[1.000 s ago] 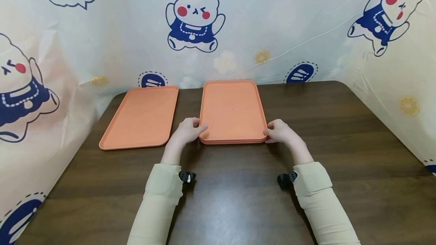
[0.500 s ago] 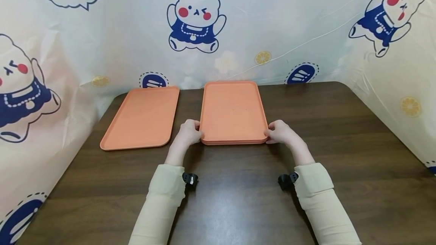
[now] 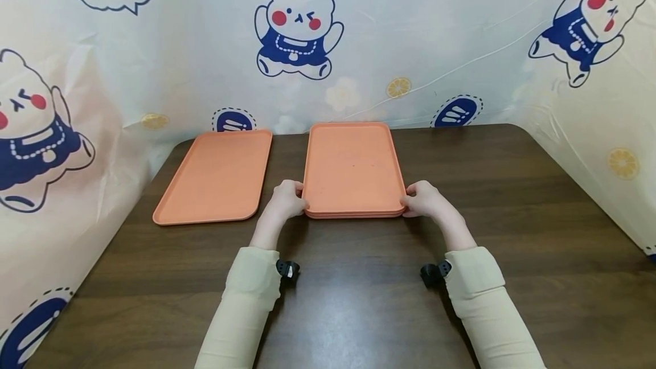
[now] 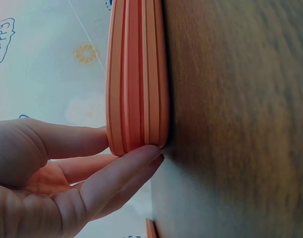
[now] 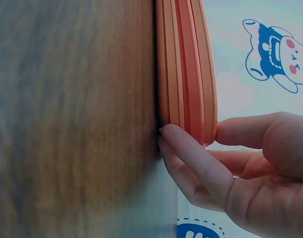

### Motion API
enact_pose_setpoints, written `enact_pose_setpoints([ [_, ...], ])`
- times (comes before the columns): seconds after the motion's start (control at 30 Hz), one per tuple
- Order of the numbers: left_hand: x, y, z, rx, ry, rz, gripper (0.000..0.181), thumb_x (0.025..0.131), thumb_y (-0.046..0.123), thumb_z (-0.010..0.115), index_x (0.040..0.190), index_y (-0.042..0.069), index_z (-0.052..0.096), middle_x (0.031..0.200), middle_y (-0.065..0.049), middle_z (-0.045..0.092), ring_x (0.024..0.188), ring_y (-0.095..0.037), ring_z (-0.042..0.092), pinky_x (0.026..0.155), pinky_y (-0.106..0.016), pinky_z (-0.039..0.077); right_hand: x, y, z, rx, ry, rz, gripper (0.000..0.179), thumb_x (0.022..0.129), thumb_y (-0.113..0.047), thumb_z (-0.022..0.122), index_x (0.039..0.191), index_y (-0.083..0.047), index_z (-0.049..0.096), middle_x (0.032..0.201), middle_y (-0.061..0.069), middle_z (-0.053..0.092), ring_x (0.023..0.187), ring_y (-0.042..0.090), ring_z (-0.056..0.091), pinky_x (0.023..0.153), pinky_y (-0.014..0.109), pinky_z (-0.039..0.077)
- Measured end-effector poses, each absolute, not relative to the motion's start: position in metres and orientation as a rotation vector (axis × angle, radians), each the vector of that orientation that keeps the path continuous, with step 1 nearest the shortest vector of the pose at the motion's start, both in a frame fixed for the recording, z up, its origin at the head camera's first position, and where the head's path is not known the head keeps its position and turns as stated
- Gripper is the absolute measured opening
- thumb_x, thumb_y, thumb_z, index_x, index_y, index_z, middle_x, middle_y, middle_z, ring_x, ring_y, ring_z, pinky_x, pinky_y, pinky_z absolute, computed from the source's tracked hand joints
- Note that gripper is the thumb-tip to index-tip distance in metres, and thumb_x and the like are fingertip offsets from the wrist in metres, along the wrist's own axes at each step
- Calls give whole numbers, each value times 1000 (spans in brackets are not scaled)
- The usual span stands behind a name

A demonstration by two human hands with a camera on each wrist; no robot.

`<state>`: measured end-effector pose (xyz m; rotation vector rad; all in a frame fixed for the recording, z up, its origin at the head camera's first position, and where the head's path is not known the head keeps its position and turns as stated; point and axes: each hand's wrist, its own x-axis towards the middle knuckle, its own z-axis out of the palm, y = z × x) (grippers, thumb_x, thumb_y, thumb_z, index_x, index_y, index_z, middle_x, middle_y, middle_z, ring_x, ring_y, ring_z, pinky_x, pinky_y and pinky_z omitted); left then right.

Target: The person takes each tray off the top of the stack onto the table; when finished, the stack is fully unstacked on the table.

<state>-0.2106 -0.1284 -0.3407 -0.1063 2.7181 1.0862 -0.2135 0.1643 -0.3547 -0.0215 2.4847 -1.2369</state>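
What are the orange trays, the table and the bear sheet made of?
The trays look like matte plastic: even color, molded rims. The table could be wood or wood-look laminate, slightly shiny: brown grain, soft glare. The sheet might be thin cloth or plastic: creases, faint sheen.

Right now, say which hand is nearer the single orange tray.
Left. The left hand grips the tray stack on the side facing the single orange tray; the right hand grips the opposite side.

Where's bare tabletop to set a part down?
Free table: right of the right sleeve, toward the backdrop; between both sleeves; left of the left sleeve, nearer than the single tray. Crowded: sides of the tray stack, gripped by left hand and right hand; narrow strip between stack and single tray.
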Motion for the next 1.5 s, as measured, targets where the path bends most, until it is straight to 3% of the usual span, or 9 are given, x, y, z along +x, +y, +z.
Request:
enact_pose_setpoints([
  [0.5, -211, -128, -341, -137, 2680, 1141, 45, 74, -5, 60, 119, -2, 60, 107, -17, 64, 78, -19, 58, 60, -22, 50, -210, 164, -350, -50, 2465, -1277, 29, 89, 0, 45, 112, 16, 52, 98, 24, 61, 76, 19, 69, 73, 32, 57],
  [0.73, -209, -129, -340, -134, 2680, 1138, 41, 75, -6, 60, 115, -2, 62, 102, -16, 65, 73, -17, 56, 58, -21, 48, -221, 169, -365, -95, 2441, -1342, 25, 86, -1, 49, 104, 15, 55, 88, 20, 61, 68, 17, 69, 67, 30, 57],
  [1.13, -210, -136, -339, -141, 2638, 1151, 43, 76, -5, 60, 119, -1, 60, 108, -17, 63, 78, -18, 57, 61, -23, 51, -210, 157, -354, -39, 2473, -1304, 26, 90, 1, 45, 109, 16, 55, 92, 18, 59, 74, 18, 68, 73, 32, 56],
  [1.37, -209, -138, -336, -122, 2657, 1135, 38, 75, -6, 59, 113, -1, 63, 99, -14, 64, 72, -16, 56, 59, -21, 48, -210, 153, -352, -47, 2484, -1301, 24, 89, 1, 45, 106, 15, 56, 90, 17, 59, 73, 18, 67, 73, 33, 56],
  [1.5, -209, -141, -337, -120, 2651, 1132, 40, 75, -6, 60, 115, -2, 62, 102, -15, 64, 73, -17, 56, 60, -22, 50, -211, 151, -353, -52, 2486, -1289, 25, 89, 1, 45, 107, 15, 56, 91, 18, 60, 74, 19, 67, 73, 33, 56],
])
